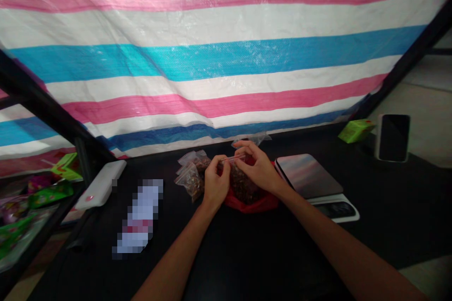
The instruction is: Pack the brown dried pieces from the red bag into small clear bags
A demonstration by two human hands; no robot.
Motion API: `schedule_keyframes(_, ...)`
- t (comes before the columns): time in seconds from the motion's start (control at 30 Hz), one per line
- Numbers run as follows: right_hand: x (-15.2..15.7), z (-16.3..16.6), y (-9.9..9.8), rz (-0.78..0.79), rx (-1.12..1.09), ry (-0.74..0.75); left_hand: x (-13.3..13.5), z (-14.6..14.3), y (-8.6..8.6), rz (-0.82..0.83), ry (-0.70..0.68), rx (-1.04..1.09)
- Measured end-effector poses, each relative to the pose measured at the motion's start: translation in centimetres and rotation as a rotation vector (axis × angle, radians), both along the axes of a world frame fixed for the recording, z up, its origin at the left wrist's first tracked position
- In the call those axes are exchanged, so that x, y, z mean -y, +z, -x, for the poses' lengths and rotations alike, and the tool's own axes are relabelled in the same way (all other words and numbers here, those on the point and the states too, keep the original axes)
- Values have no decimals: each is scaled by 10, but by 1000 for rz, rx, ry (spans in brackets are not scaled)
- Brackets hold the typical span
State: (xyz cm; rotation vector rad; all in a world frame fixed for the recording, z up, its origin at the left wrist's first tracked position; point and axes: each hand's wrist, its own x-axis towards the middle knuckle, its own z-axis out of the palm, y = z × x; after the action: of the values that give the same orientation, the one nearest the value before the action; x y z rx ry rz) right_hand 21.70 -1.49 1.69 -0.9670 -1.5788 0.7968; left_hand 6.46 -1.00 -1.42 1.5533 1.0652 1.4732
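My left hand (pixel 216 182) and my right hand (pixel 260 168) are close together, each pinching the top edge of a small clear zip bag (pixel 233 157). How much the bag holds is hard to make out. Below and behind it lies a red plastic bag (pixel 252 208) with a mass of dark brown dried bits (pixel 244 190) in it. Just left of my left hand, filled zip bags (pixel 192 181) of similar brown bits lie in a small pile. Beyond my right hand, more clear plastic bags (pixel 259 139) lie flat.
A kitchen scale (pixel 310 176) stands right of the red bag. Farther right are a green box (pixel 356 130) and an upright phone (pixel 393 137). On the left lie a white device (pixel 104 183) and a blurred-out packet (pixel 141 221). A striped sheet (pixel 212 66) hangs behind the black table (pixel 240 254).
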Motion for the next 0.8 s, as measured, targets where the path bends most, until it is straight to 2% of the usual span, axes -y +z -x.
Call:
schedule_keyframes(0.27, 1, 0, -4, 40, 60, 6, 2, 0, 0, -64, 23, -132)
schedule_keyframes(0.47, 4, 2, 2, -17, 94, -37, 5, -4, 3, -18, -7, -75)
schedule_keyframes(0.53, 2, -1, 2, -22, 106, -36, 5, -6, 3, 3, 25, -68)
schedule_keyframes(0.67, -2, -8, 3, -48, 236, -83, 8, -3, 13, -104, 248, -99)
schedule_keyframes(0.73, -3, -13, 6, -68, 318, -100, 9, 4, 25, -174, 480, -206)
schedule_keyframes(0.77, -4, -15, 7, -85, 360, -110, 9, 9, 31, -178, 638, -306)
schedule_keyframes(0.8, -4, -17, 8, -107, 407, -125, 8, 14, 36, -157, 729, -420)
